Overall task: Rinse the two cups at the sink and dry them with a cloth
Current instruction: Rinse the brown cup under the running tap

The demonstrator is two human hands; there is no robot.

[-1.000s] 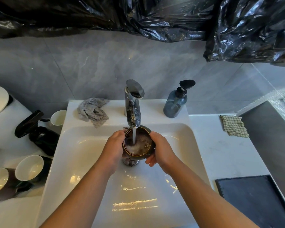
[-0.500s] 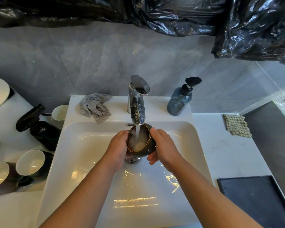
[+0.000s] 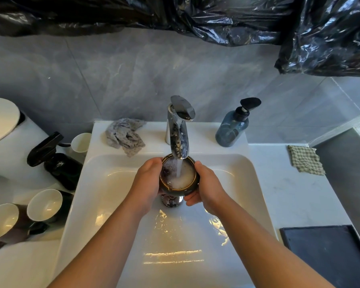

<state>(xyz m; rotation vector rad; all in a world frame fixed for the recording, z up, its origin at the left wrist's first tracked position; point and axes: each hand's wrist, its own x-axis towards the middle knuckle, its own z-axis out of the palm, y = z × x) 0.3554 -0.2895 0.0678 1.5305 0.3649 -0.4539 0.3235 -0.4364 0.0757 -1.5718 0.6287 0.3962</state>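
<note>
Gloss, chrome and cloth around the tap

The tap (image 3: 178,138) is finished in mirror-bright chrome. In front of it the sink (image 3: 112,194) is seen in smooth, glossy white, and the cup (image 3: 176,192) under its spout is glazed dark with a gold-toned rim. Left of the tap a crumpled grey cloth (image 3: 125,136) looks soft and matt. To the right a translucent blue bottle (image 3: 232,129) shines, followed by a woven checked cloth (image 3: 306,161) and a matt dark tray (image 3: 328,252). Above the tap, wrinkled black plastic sheeting (image 3: 216,17) glistens.
</note>
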